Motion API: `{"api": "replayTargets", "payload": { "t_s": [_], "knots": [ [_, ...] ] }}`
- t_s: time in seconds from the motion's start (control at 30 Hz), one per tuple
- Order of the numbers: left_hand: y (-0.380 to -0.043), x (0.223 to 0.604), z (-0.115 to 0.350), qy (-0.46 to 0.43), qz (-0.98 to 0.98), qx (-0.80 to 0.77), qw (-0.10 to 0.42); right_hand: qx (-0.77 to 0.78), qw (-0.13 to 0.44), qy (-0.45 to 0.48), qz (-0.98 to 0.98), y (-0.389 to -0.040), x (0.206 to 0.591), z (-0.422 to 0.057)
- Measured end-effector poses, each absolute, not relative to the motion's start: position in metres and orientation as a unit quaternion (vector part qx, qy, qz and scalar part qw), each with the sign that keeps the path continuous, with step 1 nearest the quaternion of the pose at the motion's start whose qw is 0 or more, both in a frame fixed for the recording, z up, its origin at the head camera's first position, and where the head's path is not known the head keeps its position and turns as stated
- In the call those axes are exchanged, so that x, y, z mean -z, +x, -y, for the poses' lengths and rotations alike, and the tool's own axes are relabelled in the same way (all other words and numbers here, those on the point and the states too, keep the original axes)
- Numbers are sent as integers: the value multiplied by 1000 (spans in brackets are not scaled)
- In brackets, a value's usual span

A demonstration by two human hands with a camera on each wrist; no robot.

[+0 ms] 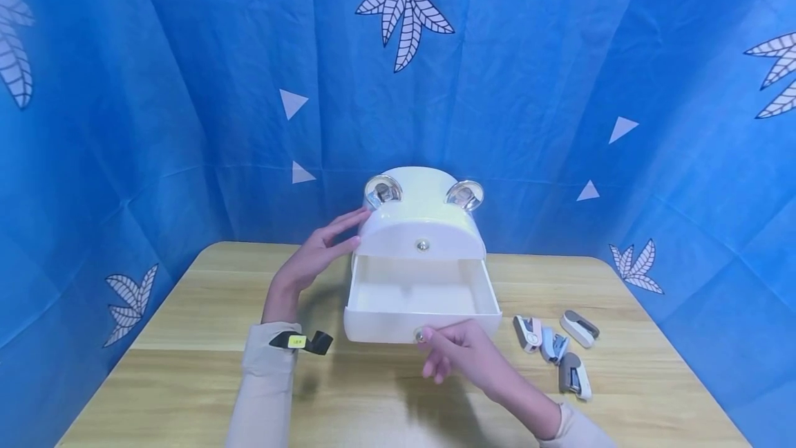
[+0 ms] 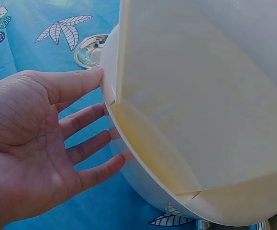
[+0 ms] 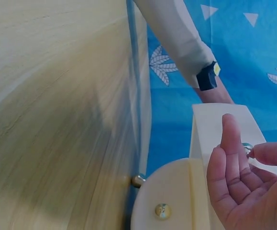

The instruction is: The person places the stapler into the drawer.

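Observation:
A white desktop drawer box [image 1: 418,206] with two silvery round ears stands toward the back of the table. Its lower drawer [image 1: 379,327] is pulled out toward me, and its white inside shows bare. My right hand [image 1: 460,355] pinches the small round knob [image 3: 247,149] on that drawer's front, the other fingers loosely bent. Against the box's left side rests my left hand [image 1: 314,254]; in the left wrist view its thumb and fingertips [image 2: 116,163] touch the curved wall, fairly straight and spread. The upper front, with its own knob [image 1: 423,245], sits above the drawer.
To the right of the box lie several small staplers, among them a grey and white one [image 1: 580,328], a blue one [image 1: 554,346] and a dark grey one [image 1: 575,377]. Blue patterned cloth [image 1: 398,116] hangs behind and beside the wooden table [image 1: 186,379].

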State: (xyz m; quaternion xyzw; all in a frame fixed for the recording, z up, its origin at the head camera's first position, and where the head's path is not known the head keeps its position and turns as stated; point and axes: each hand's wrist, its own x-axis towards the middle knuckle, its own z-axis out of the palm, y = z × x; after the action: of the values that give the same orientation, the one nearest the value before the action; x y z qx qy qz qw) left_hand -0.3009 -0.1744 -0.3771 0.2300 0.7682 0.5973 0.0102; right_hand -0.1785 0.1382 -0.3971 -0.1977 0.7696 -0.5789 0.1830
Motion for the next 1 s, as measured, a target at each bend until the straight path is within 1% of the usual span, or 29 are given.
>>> {"api": "replayTargets", "payload": {
  "t_s": [0.2,0.37,0.5,0.63,0.73,0.83,0.93,1.0],
  "knots": [
    [-301,378,175,228,-766,-601,10,570,178,-208,-775,-177,398,-140],
    [-301,377,175,227,-767,-601,9,543,175,-235,-787,-180,395,-143],
    [-302,378,174,226,-767,-600,9,482,175,-257,-819,-183,378,-152],
    [-302,378,174,226,-767,-600,7,430,168,-288,-839,-187,348,-173],
    [-301,378,174,227,-767,-600,7,404,148,-301,-851,-191,326,-196],
    [-301,378,173,227,-769,-598,6,376,108,-292,-873,-198,312,-221],
    [-301,378,173,226,-769,-598,4,342,67,-260,-901,-211,311,-240],
    [-301,379,173,224,-769,-599,6,315,56,-229,-919,-220,318,-249]
  ]
}}
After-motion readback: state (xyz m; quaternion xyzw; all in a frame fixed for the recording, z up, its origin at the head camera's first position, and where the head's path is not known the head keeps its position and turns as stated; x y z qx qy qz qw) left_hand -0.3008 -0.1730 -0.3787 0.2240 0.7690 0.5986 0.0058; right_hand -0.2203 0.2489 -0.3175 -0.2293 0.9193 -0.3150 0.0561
